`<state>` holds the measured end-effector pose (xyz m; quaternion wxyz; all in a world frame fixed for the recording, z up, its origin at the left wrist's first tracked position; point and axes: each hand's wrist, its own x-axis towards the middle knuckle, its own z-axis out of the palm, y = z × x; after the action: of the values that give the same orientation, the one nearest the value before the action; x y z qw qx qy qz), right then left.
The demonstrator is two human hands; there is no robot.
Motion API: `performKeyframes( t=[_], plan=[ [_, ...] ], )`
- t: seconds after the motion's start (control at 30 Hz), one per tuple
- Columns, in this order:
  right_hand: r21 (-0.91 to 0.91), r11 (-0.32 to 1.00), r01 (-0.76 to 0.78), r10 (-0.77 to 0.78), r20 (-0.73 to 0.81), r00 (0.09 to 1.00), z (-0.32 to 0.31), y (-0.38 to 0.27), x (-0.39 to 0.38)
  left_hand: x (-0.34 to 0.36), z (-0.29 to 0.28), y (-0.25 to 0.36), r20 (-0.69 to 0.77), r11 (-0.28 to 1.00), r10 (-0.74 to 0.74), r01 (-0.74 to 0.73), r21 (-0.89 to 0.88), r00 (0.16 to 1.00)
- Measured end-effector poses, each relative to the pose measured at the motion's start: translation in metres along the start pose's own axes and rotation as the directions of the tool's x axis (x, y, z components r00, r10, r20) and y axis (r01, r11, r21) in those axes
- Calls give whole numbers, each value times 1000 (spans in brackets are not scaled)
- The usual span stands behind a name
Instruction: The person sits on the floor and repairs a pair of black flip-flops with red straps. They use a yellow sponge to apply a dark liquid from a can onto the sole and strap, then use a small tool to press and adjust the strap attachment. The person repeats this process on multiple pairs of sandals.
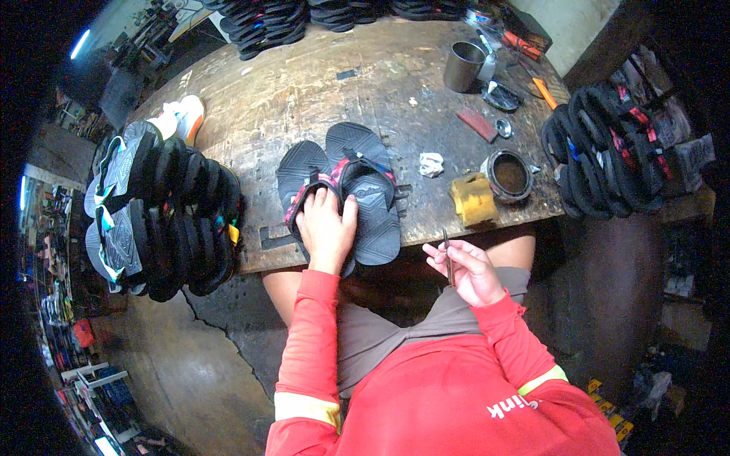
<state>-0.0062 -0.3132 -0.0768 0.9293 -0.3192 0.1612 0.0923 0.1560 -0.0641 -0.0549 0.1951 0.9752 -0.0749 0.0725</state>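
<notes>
A pair of black sandals with pink-and-black straps lies at the table's near edge. My left hand (328, 228) is on the left sandal (303, 161), its fingers closed at the strap and partly hidden there. The thumb reaches toward the right sandal (378, 226), which lies close beside it. Over my lap, just off the table edge, my right hand (471, 273) pinches a slender dark metal tool (449, 262), held upright. Its exact kind is too small to make out.
Stacked sandals stand at the left (163, 220) and right (608, 152), with more along the far edge. Near my right hand sit a yellow block (473, 199), a round tin (509, 176) and crumpled white paper (431, 164). Farther back are a metal cup (464, 67) and a red block (477, 125).
</notes>
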Motion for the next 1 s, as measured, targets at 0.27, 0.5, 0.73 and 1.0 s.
performKeyframes(
  t=[0.27,0.5,0.73,1.0],
  plan=[
    [7,1000,-29,29,-22,999,8,-1,2,0,4,-3,9,1000,8,-9,10,1000],
    [25,999,-27,27,-4,1000,10,-2,2,0,2,-2,29,1000,3,-3,6,1000],
    [73,997,-15,12,35,999,5,-5,0,1,5,-4,-28,1000,21,-21,-13,999],
    [139,990,-4,-8,85,996,-5,-12,-4,-3,2,-3,18,1000,-9,9,-26,1000]
  ],
)
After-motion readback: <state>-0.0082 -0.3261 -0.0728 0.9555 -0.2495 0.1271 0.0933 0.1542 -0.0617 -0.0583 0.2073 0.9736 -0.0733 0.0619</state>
